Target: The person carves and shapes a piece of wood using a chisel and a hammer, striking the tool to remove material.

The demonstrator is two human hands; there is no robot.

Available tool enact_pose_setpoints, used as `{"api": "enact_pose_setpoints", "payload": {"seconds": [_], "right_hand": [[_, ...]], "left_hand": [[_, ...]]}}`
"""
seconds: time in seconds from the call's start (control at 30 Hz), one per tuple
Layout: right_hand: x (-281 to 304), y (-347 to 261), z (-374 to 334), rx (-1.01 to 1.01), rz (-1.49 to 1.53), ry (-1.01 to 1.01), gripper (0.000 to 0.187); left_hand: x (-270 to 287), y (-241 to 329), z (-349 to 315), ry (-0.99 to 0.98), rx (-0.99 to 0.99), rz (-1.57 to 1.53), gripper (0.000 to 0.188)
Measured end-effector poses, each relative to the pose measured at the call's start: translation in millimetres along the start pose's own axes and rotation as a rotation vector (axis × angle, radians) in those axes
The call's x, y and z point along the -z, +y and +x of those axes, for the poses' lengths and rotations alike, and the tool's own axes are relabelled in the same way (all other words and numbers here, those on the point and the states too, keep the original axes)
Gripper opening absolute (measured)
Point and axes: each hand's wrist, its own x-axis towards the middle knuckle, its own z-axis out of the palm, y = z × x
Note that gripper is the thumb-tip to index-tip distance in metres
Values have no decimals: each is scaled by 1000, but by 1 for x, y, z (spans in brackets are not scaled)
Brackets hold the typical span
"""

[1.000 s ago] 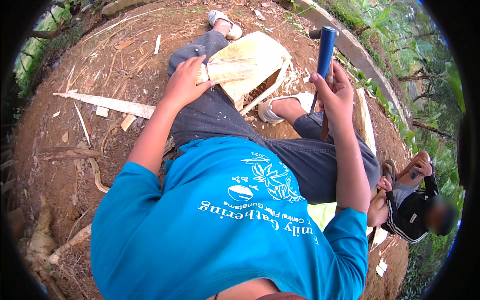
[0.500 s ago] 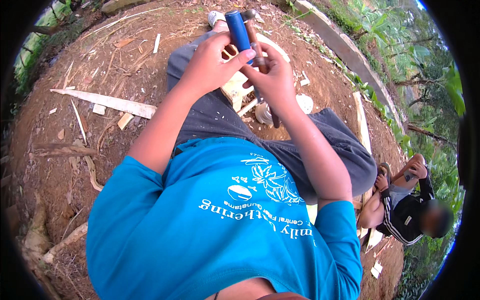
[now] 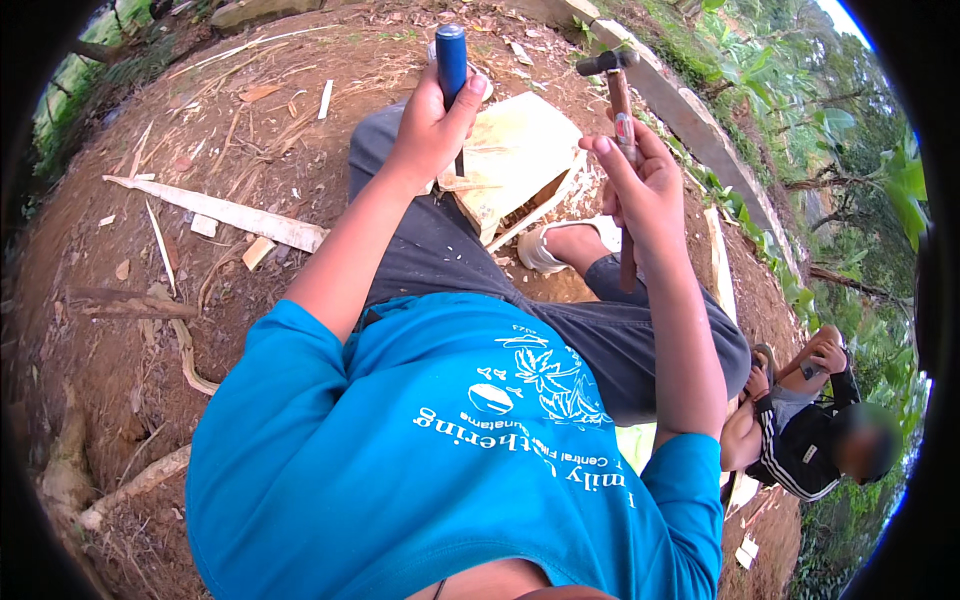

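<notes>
My left hand (image 3: 437, 125) is wrapped round the blue handle of a chisel (image 3: 452, 58), held upright with its dark blade pointing down below the fist. In my right hand (image 3: 645, 185) is a hammer (image 3: 620, 95) with a wooden handle and a dark metal head at the top. Its handle sticks out below the hand, and some fingers are partly raised off it. Between and beyond my hands, a pale block of carved wood (image 3: 515, 135) sits between my legs, with a dark hollow on its right side. Neither tool touches the block.
A long pointed wood offcut (image 3: 225, 206) and several chips lie on the brown soil to the left. Roots (image 3: 135, 485) lie at lower left. A concrete edge (image 3: 735, 150) runs along the right, before green plants. Another person (image 3: 805, 430) sits at the right.
My hands have moved apart: the left slightly left with the chisel, the right to the right with the hammer. The wooden block between them now shows more fully.
</notes>
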Motion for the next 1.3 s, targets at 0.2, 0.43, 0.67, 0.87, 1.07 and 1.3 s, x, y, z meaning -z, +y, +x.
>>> {"api": "enact_pose_setpoints", "payload": {"seconds": [0.2, 0.43, 0.67, 0.87, 1.07, 1.3], "right_hand": [[11, -8, -17, -36, -48, -38, 50], [13, -6, -27, -44, -1, -138, 45], [1, -28, -22, 123, -183, -176, 47], [-29, -59, 4, 602, -373, -198, 40], [-38, -80, 11, 564, -674, -290, 37], [-32, -84, 22, 687, -620, -285, 33]], "left_hand": [[-3, -26, 0, 125, -143, 341, 34], [1, -23, 0, 118, -147, 374, 33], [-5, -21, -3, 160, -397, 466, 28], [-2, -23, -9, 83, -382, 422, 27], [0, -29, -10, 71, -291, 302, 26], [0, -34, -7, 64, -277, 300, 26]]}}
